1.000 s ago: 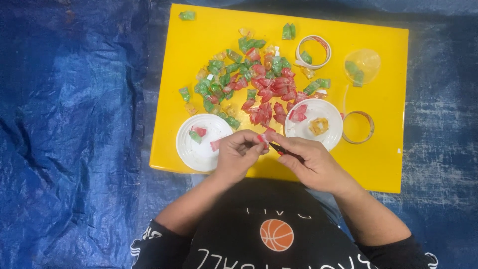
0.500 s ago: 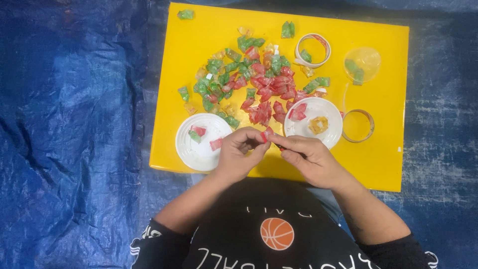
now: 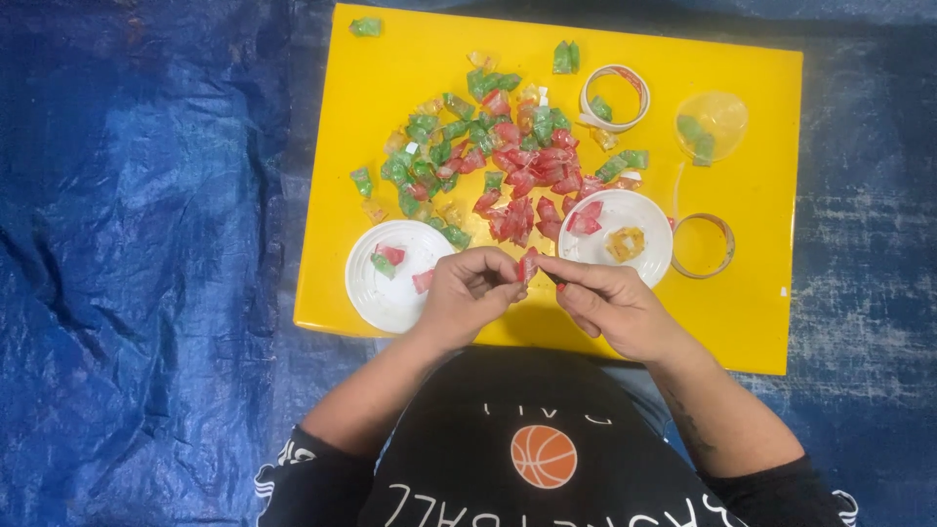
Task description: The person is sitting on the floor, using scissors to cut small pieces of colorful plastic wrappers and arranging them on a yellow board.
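Observation:
Both hands meet over the near edge of a yellow board (image 3: 761,303). My left hand (image 3: 470,295) and my right hand (image 3: 610,304) pinch one red wrapped candy (image 3: 528,265) between their fingertips. A heap of red, green and yellow wrapped candies (image 3: 508,156) covers the middle of the board. On the left a white plate (image 3: 386,293) holds a few red and green candies. To the right a second white plate (image 3: 634,217) holds red candies and a yellow one.
A white ring-shaped lid (image 3: 615,98) with a green candy in it, a clear cup (image 3: 711,127) with green candies and a thin ring (image 3: 703,246) sit on the board's right part. Blue tarpaulin (image 3: 146,244) surrounds the board. One green candy (image 3: 366,26) lies at the far left corner.
My hands have come closer together on the red candy. The right fingers now touch it at the left fingertips. The board's other things have not moved.

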